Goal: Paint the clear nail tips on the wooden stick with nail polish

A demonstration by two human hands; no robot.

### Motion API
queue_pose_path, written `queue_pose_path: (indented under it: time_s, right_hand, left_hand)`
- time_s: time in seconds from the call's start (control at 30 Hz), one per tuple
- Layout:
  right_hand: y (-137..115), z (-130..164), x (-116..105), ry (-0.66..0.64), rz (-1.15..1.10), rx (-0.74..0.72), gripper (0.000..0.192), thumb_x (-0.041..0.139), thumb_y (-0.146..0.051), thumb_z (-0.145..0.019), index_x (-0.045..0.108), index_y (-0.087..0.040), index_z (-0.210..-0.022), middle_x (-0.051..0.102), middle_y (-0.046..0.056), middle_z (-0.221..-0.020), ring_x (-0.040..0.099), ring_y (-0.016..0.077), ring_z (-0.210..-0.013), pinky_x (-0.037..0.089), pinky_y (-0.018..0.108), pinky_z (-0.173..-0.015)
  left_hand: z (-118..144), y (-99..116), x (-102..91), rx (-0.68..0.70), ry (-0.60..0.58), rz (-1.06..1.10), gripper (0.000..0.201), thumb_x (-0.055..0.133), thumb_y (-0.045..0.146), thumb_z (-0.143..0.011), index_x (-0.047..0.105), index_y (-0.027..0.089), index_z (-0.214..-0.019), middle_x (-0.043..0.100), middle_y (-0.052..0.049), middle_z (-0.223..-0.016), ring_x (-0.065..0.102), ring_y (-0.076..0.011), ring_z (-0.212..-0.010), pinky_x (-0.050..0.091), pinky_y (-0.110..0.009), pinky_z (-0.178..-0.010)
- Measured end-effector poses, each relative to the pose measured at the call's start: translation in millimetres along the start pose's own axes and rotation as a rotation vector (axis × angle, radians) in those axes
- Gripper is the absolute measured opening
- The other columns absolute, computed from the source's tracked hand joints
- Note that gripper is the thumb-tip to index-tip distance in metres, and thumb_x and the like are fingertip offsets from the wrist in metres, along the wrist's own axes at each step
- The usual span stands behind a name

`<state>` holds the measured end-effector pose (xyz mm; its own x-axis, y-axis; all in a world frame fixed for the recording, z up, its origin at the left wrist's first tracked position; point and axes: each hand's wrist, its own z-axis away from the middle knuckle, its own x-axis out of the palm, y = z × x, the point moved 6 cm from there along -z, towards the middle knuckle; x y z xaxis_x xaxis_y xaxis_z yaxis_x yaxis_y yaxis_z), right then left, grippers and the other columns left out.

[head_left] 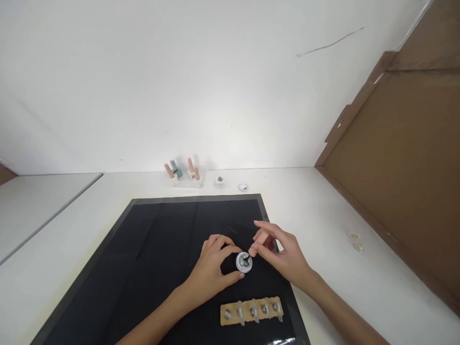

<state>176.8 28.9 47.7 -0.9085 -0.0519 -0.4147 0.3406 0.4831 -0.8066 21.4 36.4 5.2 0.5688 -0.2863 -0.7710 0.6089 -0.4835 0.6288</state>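
Note:
My left hand (212,268) pinches a small round white jar (244,262) on the black mat (154,258), thumb and fingers around its rim. My right hand (278,251) holds a peach-coloured brush cap (259,242); its dark brush tip dips into the jar. Just in front of my hands lies a tan strip (251,312) carrying several artificial nail tips with grey paint on them.
Several nail polish bottles (183,171) stand at the back by the white wall, with a small jar (220,181) and a round lid (243,187) beside them. Two small pale discs (356,242) lie on the white table at right. A brown board (402,177) leans at right.

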Motion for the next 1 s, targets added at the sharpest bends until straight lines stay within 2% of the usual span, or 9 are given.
queue_pose_path:
  time_s: [0.2, 0.33, 1.0]
  right_hand:
    - [-5, 3, 4, -0.048, 0.127, -0.161, 0.038, 0.055, -0.017, -0.085, 0.046, -0.029, -0.120, 0.069, 0.000, -0.075, 0.063, 0.0175, -0.073, 0.050, 0.028, -0.058]
    - [-6, 3, 5, -0.055, 0.159, -0.211, 0.038, 0.054, -0.017, -0.086, 0.046, -0.029, -0.121, 0.068, 0.000, -0.074, 0.065, 0.0177, -0.075, 0.051, 0.027, -0.056]
    - [0, 3, 12, -0.127, 0.173, -0.191, 0.035, 0.055, -0.019, -0.086, 0.049, -0.029, -0.119, 0.069, 0.000, -0.076, 0.064, 0.0175, -0.078, 0.052, 0.029, -0.064]
  left_hand:
    - [-1, -1, 1.0, 0.017, 0.009, -0.024, 0.030, 0.063, 0.036, -0.072, 0.060, 0.028, -0.100, 0.054, -0.004, -0.103, 0.042, -0.0249, -0.101, 0.035, -0.038, -0.083]
    - [-1, -1, 1.1, 0.035, 0.018, -0.031, 0.029, 0.061, 0.037, -0.075, 0.060, 0.027, -0.102, 0.054, -0.005, -0.103, 0.042, -0.0244, -0.100, 0.035, -0.037, -0.082]
    - [-1, 1, -0.3, 0.037, 0.027, -0.044, 0.030, 0.060, 0.041, -0.076, 0.061, 0.027, -0.102, 0.055, -0.004, -0.101, 0.043, -0.0233, -0.099, 0.035, -0.036, -0.081]
